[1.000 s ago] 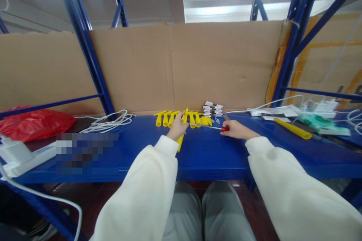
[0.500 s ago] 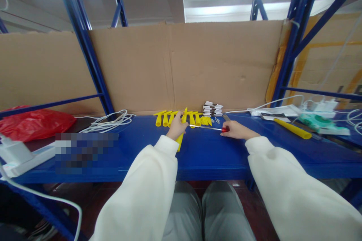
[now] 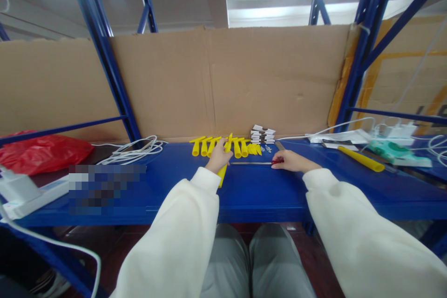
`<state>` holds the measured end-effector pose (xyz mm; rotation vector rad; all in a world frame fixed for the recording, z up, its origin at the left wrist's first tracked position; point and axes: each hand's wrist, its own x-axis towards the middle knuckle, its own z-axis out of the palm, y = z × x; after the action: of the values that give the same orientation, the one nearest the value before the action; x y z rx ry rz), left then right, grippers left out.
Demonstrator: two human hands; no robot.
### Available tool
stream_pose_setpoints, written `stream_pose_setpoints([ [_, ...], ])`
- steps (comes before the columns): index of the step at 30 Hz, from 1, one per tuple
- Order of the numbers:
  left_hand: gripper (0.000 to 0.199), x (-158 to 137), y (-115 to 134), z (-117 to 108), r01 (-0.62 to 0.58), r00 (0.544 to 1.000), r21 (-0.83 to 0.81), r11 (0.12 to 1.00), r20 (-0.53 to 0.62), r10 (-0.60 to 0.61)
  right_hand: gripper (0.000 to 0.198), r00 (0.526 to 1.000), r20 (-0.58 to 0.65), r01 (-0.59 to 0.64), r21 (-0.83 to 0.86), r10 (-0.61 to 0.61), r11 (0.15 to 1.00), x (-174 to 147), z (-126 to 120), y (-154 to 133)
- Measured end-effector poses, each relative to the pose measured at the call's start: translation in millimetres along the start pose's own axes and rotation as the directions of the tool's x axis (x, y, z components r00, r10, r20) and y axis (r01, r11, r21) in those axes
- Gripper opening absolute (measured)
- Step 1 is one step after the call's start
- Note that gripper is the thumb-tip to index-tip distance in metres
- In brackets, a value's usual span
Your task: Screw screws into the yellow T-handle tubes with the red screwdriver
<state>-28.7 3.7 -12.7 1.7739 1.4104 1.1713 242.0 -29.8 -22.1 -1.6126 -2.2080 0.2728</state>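
Observation:
My left hand is closed around a yellow plastic T-shaped handle, whose wide tube end points toward me. In my right hand is a screwdriver with a red grip, its long metal shaft pointing left, the tip close to the yellow handle beside my left fingers. Whether the tip touches the handle I cannot tell. Similar yellow T-shaped handles stand in a row behind my left hand. Small flat yellow pieces and tiny silvery parts lie between my hands, farther back.
A stack of small white boxes stands against the cardboard panel. Another yellow tube-shaped handle lies at right near a green-white packet. Coiled white cable, a power strip and a red bag are at left.
The screwdriver's shaft has swung toward me at its tip and now lies nearly level, lower against the yellow handle. Both hands stay almost in place.

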Motion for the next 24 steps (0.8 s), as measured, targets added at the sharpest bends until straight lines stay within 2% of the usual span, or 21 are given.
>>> stream_pose_setpoints([
  [10, 0.048, -0.4, 0.9, -0.3, 0.007, 1.000, 0.028, 1.000, -0.010, -0.007, 0.027, 0.998, -0.046, 0.040, 0.043, -0.038, 0.998, 3.6, 3.7, 11.4],
  [16, 0.049, -0.8, 1.2, -0.5, -0.006, 1.000, 0.003, 1.000, -0.001, 0.006, 0.028, 0.995, -0.091, 0.046, 0.007, -0.046, 0.999, 4.9, 4.3, 13.3],
  [20, 0.047, -0.2, -0.6, 0.0, -0.011, 1.000, -0.005, 1.000, -0.010, 0.011, 0.027, 0.985, -0.162, 0.060, -0.027, -0.063, 0.998, 5.7, 5.5, 11.0],
  [24, 0.046, 2.5, -4.2, 0.9, -0.037, 0.999, -0.017, 0.999, -0.007, 0.037, 0.019, 0.958, -0.264, 0.090, -0.100, -0.114, 0.991, 9.3, 10.3, 4.9],
])
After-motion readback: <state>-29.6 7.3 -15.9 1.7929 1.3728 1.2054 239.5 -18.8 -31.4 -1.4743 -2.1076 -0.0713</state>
